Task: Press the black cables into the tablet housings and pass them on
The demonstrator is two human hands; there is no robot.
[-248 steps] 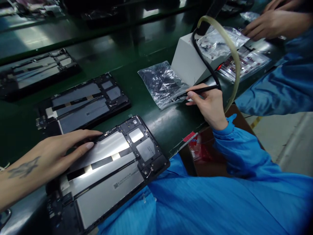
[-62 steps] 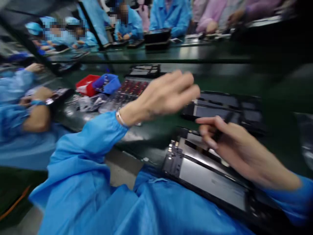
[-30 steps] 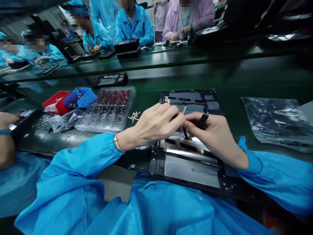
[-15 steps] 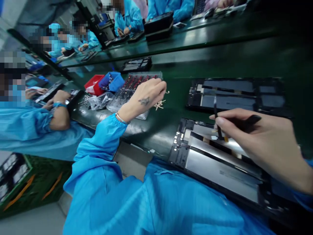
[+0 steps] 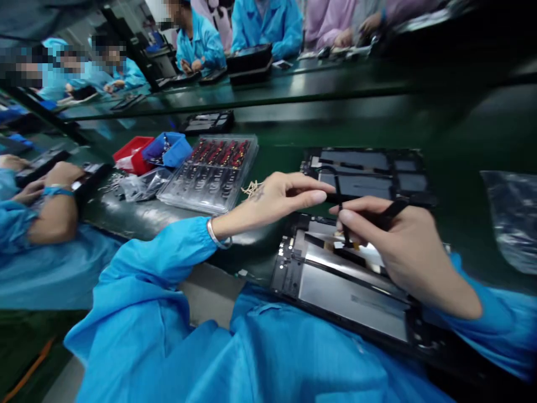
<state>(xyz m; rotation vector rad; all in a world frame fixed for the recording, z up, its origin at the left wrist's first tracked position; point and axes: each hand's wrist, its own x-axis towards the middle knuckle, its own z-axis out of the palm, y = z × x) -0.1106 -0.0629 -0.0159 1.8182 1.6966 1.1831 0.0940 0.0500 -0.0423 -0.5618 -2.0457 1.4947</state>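
My right hand (image 5: 403, 252) is closed in a pen-like grip on black tweezers (image 5: 394, 209), whose back end sticks out above the hand. A thin black flex cable (image 5: 339, 190) rises upright at its fingertips, curving over at the top. Below lies an opened tablet (image 5: 352, 302) with silver battery cells; the cable's lower end is over its board side. My left hand (image 5: 285, 196) pinches thumb and forefinger together beside the cable's upper part. Whether anything is between those fingers I cannot tell. Behind stands a second opened tablet (image 5: 361, 182).
A clear compartment tray (image 5: 205, 193) holds red and black small parts. Beside it are a red bin (image 5: 134, 154), a blue bin (image 5: 178, 148), a plastic bag (image 5: 145, 184) and pale strips (image 5: 251, 190). Another clear bag (image 5: 512, 224) lies right. Co-workers sit left and opposite.
My left hand has moved right, from beside the tray to the cable at my right fingertips. The right hand stays over the near tablet. The view has swung rightward.
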